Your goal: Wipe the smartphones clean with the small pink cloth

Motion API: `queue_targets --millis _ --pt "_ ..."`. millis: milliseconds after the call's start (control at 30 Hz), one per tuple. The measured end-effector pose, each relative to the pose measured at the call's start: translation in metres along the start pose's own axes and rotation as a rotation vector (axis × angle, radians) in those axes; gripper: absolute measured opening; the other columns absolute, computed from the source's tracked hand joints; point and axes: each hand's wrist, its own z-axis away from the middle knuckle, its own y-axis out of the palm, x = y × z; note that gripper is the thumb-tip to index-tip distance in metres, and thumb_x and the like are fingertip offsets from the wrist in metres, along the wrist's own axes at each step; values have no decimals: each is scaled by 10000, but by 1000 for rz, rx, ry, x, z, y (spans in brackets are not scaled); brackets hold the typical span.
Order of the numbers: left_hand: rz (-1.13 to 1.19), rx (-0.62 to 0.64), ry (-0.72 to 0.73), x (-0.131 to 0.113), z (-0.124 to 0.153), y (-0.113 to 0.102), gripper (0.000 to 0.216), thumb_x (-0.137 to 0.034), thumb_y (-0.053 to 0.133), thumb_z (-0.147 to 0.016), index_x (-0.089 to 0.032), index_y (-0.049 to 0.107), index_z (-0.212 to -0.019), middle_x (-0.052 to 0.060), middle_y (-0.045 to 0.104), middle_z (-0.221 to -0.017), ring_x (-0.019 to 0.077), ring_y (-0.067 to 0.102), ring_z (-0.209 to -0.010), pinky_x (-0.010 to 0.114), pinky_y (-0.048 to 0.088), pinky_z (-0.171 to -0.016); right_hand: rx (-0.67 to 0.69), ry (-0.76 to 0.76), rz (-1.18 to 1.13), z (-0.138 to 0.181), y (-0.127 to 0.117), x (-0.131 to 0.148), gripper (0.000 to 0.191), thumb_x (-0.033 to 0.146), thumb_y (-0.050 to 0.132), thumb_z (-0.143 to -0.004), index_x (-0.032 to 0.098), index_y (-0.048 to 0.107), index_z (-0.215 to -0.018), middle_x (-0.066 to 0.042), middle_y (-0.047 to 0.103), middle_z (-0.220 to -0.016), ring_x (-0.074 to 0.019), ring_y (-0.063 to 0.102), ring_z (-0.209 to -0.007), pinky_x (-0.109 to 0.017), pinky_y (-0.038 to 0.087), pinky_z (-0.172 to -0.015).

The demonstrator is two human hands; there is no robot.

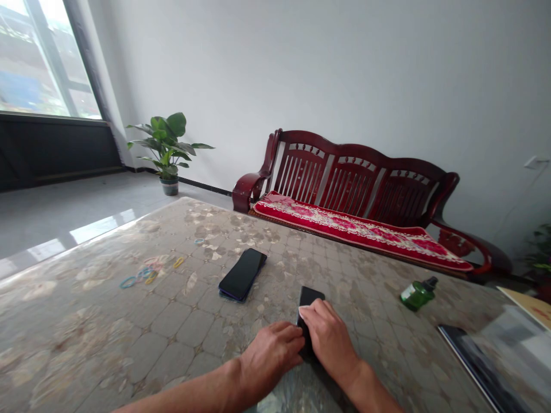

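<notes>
A black phone [309,299] lies on the patterned table [129,338] close to me. My right hand [329,338] covers its near half, fingers curled over it and the thumb along its left edge. My left hand [271,353] is closed against the phone's left side, its fingertips touching the phone. A second dark phone [242,273] lies flat a little further off to the left, untouched.
Several coloured rubber bands [146,272] lie scattered at the left of the table. A small green bottle [416,293] lies on its side at the right. A dark flat device [477,364] sits at the right edge. A red wooden bench [357,201] and a potted plant [167,149] stand beyond.
</notes>
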Motion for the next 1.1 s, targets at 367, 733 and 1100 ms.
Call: queue_targets --millis 367,733,1100 --pt "18 10 0 -4 2 -11 141 -283 546 -969 -208 633 -1051 50 686 -1024 189 633 -956 294 517 -871 -44 77 108 -27 6 -30 336 54 401 -955 219 642 -790 -23 606 -815 -151 570 -795 -245 439 -775" --pt "25 19 -6 -5 2 -13 146 -257 527 -973 -192 622 -1064 56 684 -1030 187 634 -953 301 514 -891 -13 -6 25 19 -10 -15 259 67 491 -925 240 673 -987 -20 620 -892 -170 573 -866 -265 439 -794" --pt "3 -60 14 -6 2 -13 119 -247 540 -963 -193 631 -1017 52 685 -996 183 638 -895 297 531 -838 -42 100 71 0 -4 -31 276 138 442 -962 224 702 -930 -36 621 -840 -180 588 -841 -273 449 -762"
